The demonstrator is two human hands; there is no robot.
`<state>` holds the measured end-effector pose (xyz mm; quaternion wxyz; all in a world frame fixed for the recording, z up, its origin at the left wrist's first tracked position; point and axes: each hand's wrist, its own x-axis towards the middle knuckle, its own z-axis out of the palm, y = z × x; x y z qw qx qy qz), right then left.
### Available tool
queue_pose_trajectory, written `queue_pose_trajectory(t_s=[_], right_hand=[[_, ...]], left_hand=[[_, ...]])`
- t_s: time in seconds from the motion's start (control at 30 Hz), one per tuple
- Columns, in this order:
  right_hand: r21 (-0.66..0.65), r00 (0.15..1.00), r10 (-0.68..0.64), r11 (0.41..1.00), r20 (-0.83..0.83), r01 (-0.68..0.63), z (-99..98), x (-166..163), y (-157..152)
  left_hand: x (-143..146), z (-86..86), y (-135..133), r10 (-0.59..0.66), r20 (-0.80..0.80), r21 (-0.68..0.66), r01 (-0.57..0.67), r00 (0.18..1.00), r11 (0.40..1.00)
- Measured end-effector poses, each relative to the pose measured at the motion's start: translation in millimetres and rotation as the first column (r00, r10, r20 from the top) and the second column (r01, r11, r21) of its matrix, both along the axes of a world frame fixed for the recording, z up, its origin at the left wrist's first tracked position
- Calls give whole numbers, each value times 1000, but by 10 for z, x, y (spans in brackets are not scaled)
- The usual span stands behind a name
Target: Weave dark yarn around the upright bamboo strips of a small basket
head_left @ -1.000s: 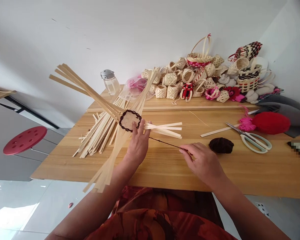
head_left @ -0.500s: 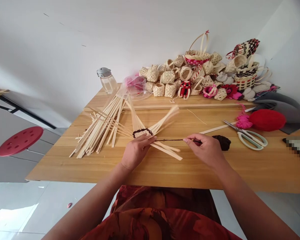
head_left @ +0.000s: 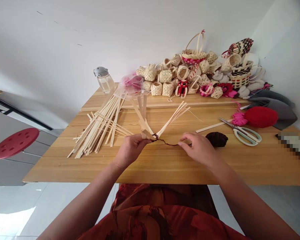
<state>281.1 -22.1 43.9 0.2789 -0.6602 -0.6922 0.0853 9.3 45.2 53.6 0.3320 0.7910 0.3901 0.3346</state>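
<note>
My left hand is closed on a partly woven basket, pinching its base edge. Pale flat strips fan up and outward from it, and dark yarn is woven round its edge. From the basket, dark brown yarn runs slack to my right hand, whose thumb and fingers pinch it. Just beyond my right hand lies the dark ball of yarn. My left hand hides part of the basket's base.
Loose wooden strips lie in a heap on the left of the table. Scissors, a pink yarn bundle and a red yarn ball are on the right. Small woven baskets and a bottle stand at the back.
The basket has been turned and tilted up in my left hand, its strips now pointing upward. The yarn, taut before, hangs slack. My view has shifted slightly right.
</note>
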Motion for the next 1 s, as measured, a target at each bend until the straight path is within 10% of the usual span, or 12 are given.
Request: queue_pose_trajectory(t_s=[0.43,0.73,1.0], right_hand=[[70,798,128,992,-589,-107,47,-660,-5],[-2,851,120,990,-512,-141,19,-602,-5],[-103,852,124,974,-509,-203,-27,-503,-57]], left_hand=[[-66,62,-20,-111,208,-164,147,972,975],[-17,-67,-52,-15,259,-267,86,966,960],[6,0,18,-166,250,-261,232,954,937]])
